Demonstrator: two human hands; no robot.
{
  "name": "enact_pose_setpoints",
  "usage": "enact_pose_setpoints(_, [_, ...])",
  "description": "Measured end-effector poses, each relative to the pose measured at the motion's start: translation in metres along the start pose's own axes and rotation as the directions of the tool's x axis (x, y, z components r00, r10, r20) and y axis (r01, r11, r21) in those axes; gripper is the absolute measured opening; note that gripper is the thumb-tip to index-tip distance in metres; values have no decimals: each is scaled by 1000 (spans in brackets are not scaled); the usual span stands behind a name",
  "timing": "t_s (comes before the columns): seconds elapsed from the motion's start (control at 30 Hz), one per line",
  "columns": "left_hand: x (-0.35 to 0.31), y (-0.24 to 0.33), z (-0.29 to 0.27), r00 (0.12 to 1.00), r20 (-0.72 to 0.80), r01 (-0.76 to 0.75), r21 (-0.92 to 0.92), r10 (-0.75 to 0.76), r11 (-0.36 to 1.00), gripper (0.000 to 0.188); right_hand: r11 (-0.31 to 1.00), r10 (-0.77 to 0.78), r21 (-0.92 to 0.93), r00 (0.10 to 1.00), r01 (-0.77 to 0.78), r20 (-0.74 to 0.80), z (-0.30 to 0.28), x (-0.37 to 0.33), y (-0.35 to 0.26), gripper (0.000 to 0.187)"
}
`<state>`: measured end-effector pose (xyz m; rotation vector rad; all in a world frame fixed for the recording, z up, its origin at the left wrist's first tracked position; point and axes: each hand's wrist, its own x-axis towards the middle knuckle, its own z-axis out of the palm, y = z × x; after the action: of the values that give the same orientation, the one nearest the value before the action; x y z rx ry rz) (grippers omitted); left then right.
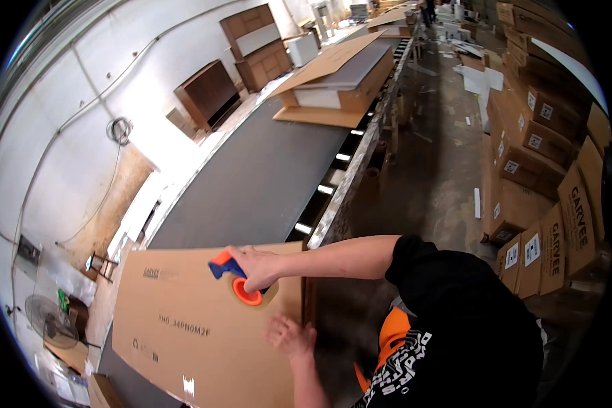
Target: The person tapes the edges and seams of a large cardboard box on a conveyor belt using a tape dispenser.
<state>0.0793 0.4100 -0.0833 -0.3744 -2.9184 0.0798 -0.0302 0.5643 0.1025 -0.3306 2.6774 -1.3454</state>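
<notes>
site: a factory packing area. evidence: a long, flat, dark grey conveyor belt [245,183]; one large brown cardboard carton [231,360] across its near end; one open brown cardboard carton [354,102] reaching its right edge farther along; stacked brown cardboard boxes [520,139] on the grey-brown floor [425,163] beyond that edge.

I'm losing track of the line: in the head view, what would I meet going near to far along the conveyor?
Large flat-topped carton, with the right hand holding a tape dispenser over it → visible stretch of dark grey belt → carton with a raised flap → farther cardboard package.
</notes>
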Motion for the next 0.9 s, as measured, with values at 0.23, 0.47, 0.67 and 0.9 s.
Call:
enact_pose_setpoints(0.23, [-4,-9,0,997,69,28,-26,-26,999,102,786,-24,-578,945,219,326,-20,28,35,19])
enact_pose_setpoints(0.47, [-25,-29,1,999,1,-50,32,50,998,98,749,-63,-573,897,332,437,-26,-88,119,23])
enact_pose_setpoints(0.67, [-18,-9,-23,997,18,-71,28,71,997,95,629,43,-696,879,346,475,51,-68,121,28])
enact_pose_setpoints(0.9, [-41,-40,-39,994,95,-44,-43,48,998,96,781,239,-621,886,68,398,109,-139,164,36])
